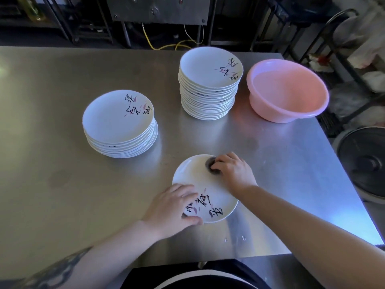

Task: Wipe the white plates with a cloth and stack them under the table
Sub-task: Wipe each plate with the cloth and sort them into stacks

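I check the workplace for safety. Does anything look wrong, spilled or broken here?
Nothing looks broken or spilled. The taller plate stack leans slightly, its upper plates shifted off the lower ones. The pink basin sits near the table's right edge.

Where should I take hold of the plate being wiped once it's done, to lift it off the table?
Probably by the rim at the near-left edge, where the left hand already rests. The plate lies flat on the steel table, so fingers likely need to hook under the raised lip from the side, thumb on top. The right hand holds the cloth on the far edge.
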Demonstrator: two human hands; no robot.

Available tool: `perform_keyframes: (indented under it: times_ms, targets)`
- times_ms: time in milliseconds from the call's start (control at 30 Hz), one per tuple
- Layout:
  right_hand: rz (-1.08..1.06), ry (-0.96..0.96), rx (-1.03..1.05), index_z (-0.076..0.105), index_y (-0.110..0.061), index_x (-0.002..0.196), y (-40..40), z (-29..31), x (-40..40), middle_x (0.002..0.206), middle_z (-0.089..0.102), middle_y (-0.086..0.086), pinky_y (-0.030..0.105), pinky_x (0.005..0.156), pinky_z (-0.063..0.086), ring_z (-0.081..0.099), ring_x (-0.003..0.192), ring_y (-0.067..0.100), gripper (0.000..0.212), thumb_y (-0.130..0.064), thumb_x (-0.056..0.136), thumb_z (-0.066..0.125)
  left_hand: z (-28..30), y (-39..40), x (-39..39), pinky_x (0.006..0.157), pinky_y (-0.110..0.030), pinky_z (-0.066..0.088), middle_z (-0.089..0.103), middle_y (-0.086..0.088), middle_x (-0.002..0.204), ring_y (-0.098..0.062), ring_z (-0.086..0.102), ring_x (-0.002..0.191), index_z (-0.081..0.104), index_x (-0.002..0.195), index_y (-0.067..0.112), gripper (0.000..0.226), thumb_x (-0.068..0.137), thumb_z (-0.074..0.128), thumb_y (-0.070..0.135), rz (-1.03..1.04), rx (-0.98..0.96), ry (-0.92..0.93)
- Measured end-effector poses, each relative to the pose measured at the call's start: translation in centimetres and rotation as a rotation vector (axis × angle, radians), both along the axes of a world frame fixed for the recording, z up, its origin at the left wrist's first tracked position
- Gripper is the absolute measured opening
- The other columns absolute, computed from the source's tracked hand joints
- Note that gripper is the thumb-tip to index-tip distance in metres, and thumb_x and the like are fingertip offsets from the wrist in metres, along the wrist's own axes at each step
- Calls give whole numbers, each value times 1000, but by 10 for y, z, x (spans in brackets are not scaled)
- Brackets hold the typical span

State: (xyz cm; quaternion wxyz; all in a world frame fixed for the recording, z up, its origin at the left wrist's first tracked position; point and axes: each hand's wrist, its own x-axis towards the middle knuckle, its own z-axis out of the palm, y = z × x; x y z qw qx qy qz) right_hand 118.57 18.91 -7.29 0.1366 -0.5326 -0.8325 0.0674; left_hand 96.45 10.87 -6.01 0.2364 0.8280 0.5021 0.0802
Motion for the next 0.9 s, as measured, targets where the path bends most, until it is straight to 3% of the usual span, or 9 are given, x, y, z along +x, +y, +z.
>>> perform_keyframes:
  times_ms: [67,133,233,367,500,600,667,767,900]
  targets:
    - [21,37,-13,75,-23,82,5,0,-11,87,67,-7,30,58,50,59,76,26,40,6,55,79,7,18,-1,110,-12,15,33,23,151,1,22,139,43,145,35,81,75,67,67,-115,-83,8]
    - [65,38,-25,76,-24,87,11,-1,-16,93,69,-8,26,64,45,61,83,25,33,0,65,79,9,37,-5,111,-11,2,16,29,155,6,3,144,32,150,39,89,73,71,64,-203,-150,67]
    - [111,50,-45,77,-23,86,15,4,-14,94,69,-7,31,64,51,62,83,26,17,-13,73,79,4,48,-10,118,-21,7,1,31,157,12,-10,142,20,152,42,95,74,68,68,-251,-205,151]
    - [19,38,16,74,-22,68,5,5,3,76,65,-8,29,51,48,59,69,25,14,-15,61,84,-5,29,-5,114,-16,1,-3,29,157,12,-12,140,18,152,43,92,76,59,74,-131,-103,105]
    - [24,16,-46,72,-21,69,-12,2,12,78,65,-9,28,53,45,57,73,24,15,-11,66,83,-10,-5,15,118,-19,2,3,23,160,0,-4,147,24,153,37,98,69,45,82,57,-62,42]
    - [22,14,-139,74,-20,78,0,7,11,89,67,-8,33,61,50,56,87,25,10,-11,74,74,-1,7,7,115,-19,10,13,20,160,-4,10,146,30,151,36,94,72,66,71,-13,-102,50]
    - [61,33,-155,74,-20,80,9,8,11,93,68,-8,31,65,49,56,89,25,10,-12,74,75,2,26,-8,117,-20,9,10,22,159,2,6,146,27,152,36,96,72,71,66,-84,-145,41]
    - [104,35,-162,75,-21,82,13,8,13,96,68,-9,26,67,44,55,91,23,11,-13,74,76,3,43,-22,120,-22,3,-3,26,157,8,-8,144,15,155,35,98,77,65,68,-214,-208,134]
    - [55,88,-64,75,-22,77,0,1,20,88,69,-10,26,61,47,55,82,22,15,-10,69,79,-1,38,-24,115,-15,-8,-11,27,157,9,-15,142,6,154,37,93,82,55,70,-256,-160,187]
